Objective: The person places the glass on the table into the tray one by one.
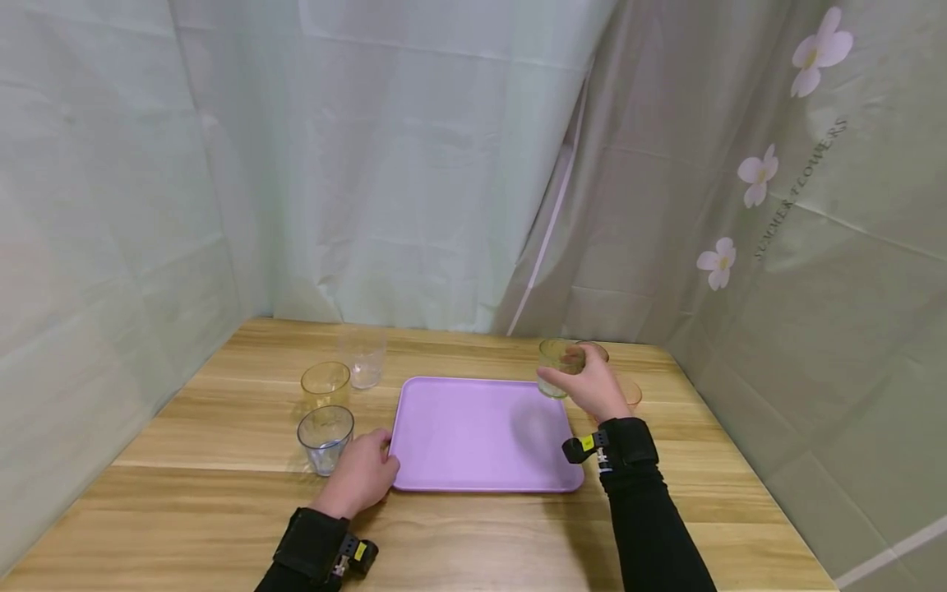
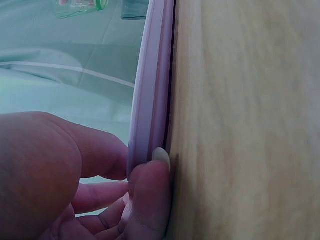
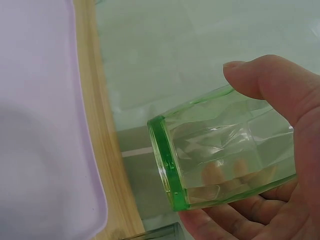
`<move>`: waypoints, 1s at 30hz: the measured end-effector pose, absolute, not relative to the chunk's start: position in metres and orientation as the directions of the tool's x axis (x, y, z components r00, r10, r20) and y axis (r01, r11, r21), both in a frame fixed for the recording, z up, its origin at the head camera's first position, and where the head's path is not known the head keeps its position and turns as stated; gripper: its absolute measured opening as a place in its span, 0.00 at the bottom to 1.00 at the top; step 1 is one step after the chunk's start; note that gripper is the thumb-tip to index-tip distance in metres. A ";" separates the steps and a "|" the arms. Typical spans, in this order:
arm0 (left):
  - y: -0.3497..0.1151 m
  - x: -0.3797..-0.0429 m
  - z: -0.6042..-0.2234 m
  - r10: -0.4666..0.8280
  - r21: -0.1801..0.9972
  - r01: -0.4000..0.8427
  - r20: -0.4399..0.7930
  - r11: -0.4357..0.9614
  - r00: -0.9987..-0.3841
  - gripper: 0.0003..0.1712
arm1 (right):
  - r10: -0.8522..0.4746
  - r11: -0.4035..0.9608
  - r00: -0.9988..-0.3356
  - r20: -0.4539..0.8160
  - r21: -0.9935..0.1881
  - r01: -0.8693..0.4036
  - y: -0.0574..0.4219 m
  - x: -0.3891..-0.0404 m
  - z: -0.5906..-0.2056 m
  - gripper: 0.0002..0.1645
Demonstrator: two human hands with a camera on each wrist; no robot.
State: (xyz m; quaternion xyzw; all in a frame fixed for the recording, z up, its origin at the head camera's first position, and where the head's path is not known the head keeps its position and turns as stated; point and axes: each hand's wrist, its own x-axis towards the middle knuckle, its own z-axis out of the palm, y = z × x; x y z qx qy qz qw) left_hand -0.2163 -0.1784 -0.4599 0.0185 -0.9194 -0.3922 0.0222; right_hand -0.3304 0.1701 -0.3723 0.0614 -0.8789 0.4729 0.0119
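A light purple tray point(image 1: 481, 436) lies in the middle of the wooden table. At its near left corner, my left hand point(image 1: 361, 471) pinches the rim; the left wrist view shows the thumb point(image 2: 151, 192) and a finger on either side of the tray's edge. Over the tray's far right corner, my right hand point(image 1: 592, 388) grips a green-tinted clear glass point(image 1: 551, 362). In the right wrist view the glass point(image 3: 220, 150) is held between thumb and fingers, its thick green base pointing towards the tray side. The glass appears raised off the table.
Left of the tray stand a greyish glass point(image 1: 325, 440), a yellow glass point(image 1: 325, 385) and a clear glass point(image 1: 366, 362). Behind the right hand are a brownish glass point(image 1: 598, 352) and an orange glass point(image 1: 631, 391), both partly hidden. Curtains point(image 1: 414, 181) hang around the table.
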 end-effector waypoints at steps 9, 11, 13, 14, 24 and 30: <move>-0.178 -0.216 -0.460 -0.051 0.724 -0.025 0.015 0.690 -0.999 0.26 | -0.097 0.568 -0.993 0.069 -0.816 -0.112 0.164 -0.333 -0.377 0.55; -0.178 -0.217 -0.460 -0.050 0.724 -0.024 0.015 0.689 -0.999 0.25 | -0.100 0.573 -0.993 0.070 -0.812 -0.115 0.162 -0.333 -0.377 0.54; -0.179 -0.217 -0.460 -0.047 0.723 -0.021 0.017 0.690 -0.999 0.25 | -0.106 0.575 -0.992 0.074 -0.809 -0.121 0.160 -0.333 -0.378 0.54; -0.179 -0.217 -0.460 -0.046 0.723 -0.019 0.018 0.691 -0.999 0.25 | -0.106 0.576 -0.992 0.073 -0.809 -0.121 0.159 -0.333 -0.378 0.53; -0.179 -0.218 -0.461 -0.044 0.715 -0.019 0.016 0.699 -0.999 0.25 | -0.112 0.584 -0.992 0.065 -0.803 -0.119 0.151 -0.333 -0.383 0.54; -0.179 -0.219 -0.460 -0.043 0.714 -0.019 0.015 0.700 -0.999 0.25 | -0.118 0.578 -0.990 0.072 -0.806 -0.128 0.146 -0.335 -0.387 0.53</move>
